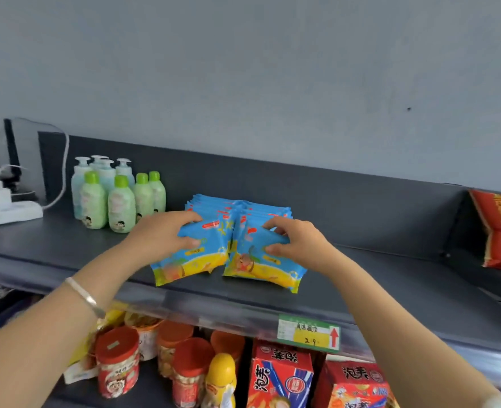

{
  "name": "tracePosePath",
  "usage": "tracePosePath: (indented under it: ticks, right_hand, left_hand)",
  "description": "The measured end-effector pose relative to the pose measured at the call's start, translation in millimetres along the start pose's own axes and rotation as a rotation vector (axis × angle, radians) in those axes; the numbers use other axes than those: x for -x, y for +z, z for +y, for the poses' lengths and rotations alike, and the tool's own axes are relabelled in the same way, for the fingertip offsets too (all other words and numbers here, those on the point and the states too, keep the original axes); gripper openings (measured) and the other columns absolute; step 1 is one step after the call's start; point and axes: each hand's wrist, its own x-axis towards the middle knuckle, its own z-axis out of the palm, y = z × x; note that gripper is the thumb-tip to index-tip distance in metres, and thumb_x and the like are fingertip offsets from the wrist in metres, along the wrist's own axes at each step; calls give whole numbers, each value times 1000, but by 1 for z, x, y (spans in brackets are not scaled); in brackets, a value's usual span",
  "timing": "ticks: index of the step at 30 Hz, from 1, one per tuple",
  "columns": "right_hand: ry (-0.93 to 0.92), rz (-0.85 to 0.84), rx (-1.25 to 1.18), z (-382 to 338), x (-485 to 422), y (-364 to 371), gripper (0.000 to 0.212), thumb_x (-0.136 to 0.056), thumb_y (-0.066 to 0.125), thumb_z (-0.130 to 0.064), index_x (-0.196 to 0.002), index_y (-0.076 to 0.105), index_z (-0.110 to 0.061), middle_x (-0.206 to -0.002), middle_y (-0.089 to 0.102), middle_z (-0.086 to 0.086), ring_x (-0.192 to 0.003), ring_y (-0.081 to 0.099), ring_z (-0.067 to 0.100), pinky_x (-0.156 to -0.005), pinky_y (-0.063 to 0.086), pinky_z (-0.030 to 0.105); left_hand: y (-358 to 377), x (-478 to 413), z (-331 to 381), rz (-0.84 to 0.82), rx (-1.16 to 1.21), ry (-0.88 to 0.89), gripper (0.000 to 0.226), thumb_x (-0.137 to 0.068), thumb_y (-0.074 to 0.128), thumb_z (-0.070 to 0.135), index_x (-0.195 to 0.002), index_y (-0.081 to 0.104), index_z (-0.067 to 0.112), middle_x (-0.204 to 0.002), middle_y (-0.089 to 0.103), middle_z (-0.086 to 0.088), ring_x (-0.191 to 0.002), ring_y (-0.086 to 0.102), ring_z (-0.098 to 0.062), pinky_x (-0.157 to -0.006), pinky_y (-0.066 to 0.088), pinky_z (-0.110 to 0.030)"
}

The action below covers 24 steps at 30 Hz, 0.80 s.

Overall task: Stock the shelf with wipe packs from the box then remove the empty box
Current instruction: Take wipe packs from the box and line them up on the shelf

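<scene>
Both arms extend forward over the shelf (361,290). The left hand (161,234) grips the left row of wipe packs (196,251). The right hand (299,245) pinches the right row (264,260), thumb below, fingers curled on top.

The price tag (308,334) on the shelf edge (214,312) carries a red upward arrow and a handwritten number, seemingly 2.9. The red boxes (281,375) beneath it read 泡芙. Print on the wipe packs (261,260) is too blurred to read.
</scene>
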Motion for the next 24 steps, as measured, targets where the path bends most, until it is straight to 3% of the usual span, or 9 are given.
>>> tracePosePath:
  ticks: [3, 5, 8, 12, 16, 19, 22, 24]
  right_hand:
    - [-8, -140, -37, 5, -17, -1, 43, -87, 67, -28, -127, 53, -26, -104, 50, -8, -100, 50, 14, -94, 41, 28]
    - [-25, -235, -19, 9, -24, -3, 45, -89, 65, -26, -132, 51, -21, -107, 47, -6, -99, 46, 9, -88, 37, 19]
    - [-28, -315, 31, 18, -33, 0, 47, -91, 62, -28, -135, 48, -19, -116, 50, -2, -100, 44, 8, -89, 36, 20]
    - [-88, -344, 70, 24, -50, 17, 45, -89, 65, -30, -130, 53, -17, -124, 55, 4, -105, 51, 16, -94, 41, 28]
    - [-157, -340, 33, 22, -60, 32, 37, -87, 66, -29, -121, 59, -18, -104, 54, -2, -91, 48, 13, -74, 39, 21]
    - [-180, -321, 17, 25, -66, 35, 32, -85, 68, -28, -115, 61, -20, -97, 54, -3, -85, 49, 12, -65, 36, 14]
    - [-162, -341, -4, 28, -67, 34, 31, -86, 67, -29, -116, 61, -22, -99, 56, -3, -80, 50, 9, -68, 39, 14]
    - [-119, -323, -6, 31, -68, 32, 30, -89, 62, -27, -119, 61, -22, -104, 58, -5, -84, 52, 8, -74, 43, 18]
  left_hand:
    - [2, -26, -6, -154, -18, 36, 54, -84, 65, 39, -134, 48, 28, -136, 51, 6, -122, 49, -17, -99, 41, -39]
    - [5, -39, -7, -262, -95, 65, 55, -84, 64, 41, -135, 46, 29, -136, 50, 9, -125, 46, -14, -101, 38, -38]
    - [10, -57, -1, -373, -304, 77, 53, -88, 58, 45, -137, 40, 35, -137, 45, 16, -127, 41, -11, -95, 32, -34]
    - [22, -73, 3, -409, -357, 70, 49, -91, 55, 41, -137, 38, 36, -141, 42, 14, -130, 38, -11, -97, 23, -35]
    - [28, -69, 2, -439, -346, 75, 46, -91, 55, 39, -133, 39, 40, -132, 44, 7, -126, 39, -12, -97, 24, -38]
    - [32, -59, 14, -345, -221, 177, 45, -89, 51, 50, -132, 39, 45, -135, 40, 12, -129, 33, -9, -101, 23, -37]
    - [40, -46, 35, -392, -157, 280, 77, -69, 40, 74, -140, 30, 44, -142, 32, 17, -133, 25, -6, -106, 18, -37]
    - [50, -42, 40, -419, -236, 325, 85, -69, 43, 75, -144, 23, 41, -146, 27, 15, -135, 21, -10, -106, 16, -37]
